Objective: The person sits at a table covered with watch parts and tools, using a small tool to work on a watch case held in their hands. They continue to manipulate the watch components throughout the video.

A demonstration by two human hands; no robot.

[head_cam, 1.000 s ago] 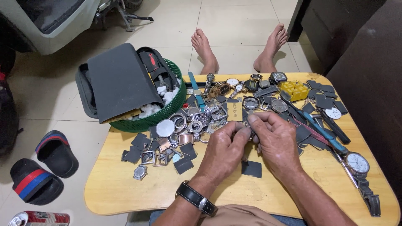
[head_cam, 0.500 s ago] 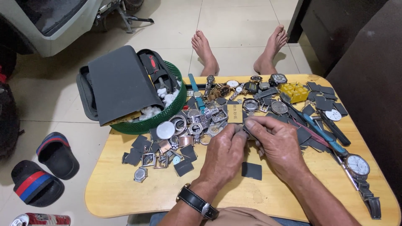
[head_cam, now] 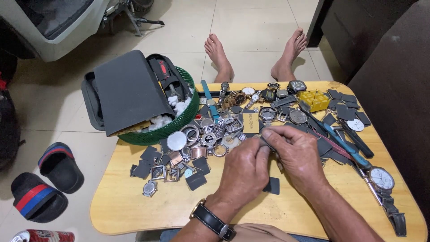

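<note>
Wooden counter (head_cam: 134, 210) carries everything. Green basket (head_cam: 177, 125) sits at its far left corner, a dark grey case (head_cam: 130, 92) lying open across it. A heap of watch cases, rings and grey pads (head_cam: 197, 143) spreads from the basket toward centre. My left hand (head_cam: 245, 172), watch strapped at the wrist, meets my right hand (head_cam: 298, 159) mid-counter; fingers of both are pinched narrow on a small grey watch part (head_cam: 267, 142), mostly hidden. One white-dial wristwatch (head_cam: 381, 179) lies at right
</note>
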